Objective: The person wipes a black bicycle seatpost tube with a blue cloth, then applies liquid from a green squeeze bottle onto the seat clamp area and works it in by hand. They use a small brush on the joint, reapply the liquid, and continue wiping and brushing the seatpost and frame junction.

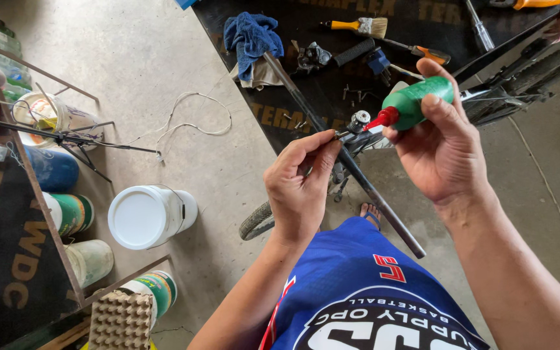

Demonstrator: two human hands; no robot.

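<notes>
A green bottle (419, 100) with a red nozzle sits gripped in the right hand (445, 152), its tip aimed at a small metal part (358, 121) on a grey bar (338, 152). The left hand (299, 191) pinches a thin piece beside that part. Beyond, a black mat (306, 97) carries a blue rag (251, 39), brush (358, 26) and screwdriver (422, 50). A white bucket (147, 216) stands on the concrete floor (163, 78).

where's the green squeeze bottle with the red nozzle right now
In the head view, the green squeeze bottle is upper right of centre, held in the right hand, its red nozzle pointing left at the small metal part by the left hand.
</notes>
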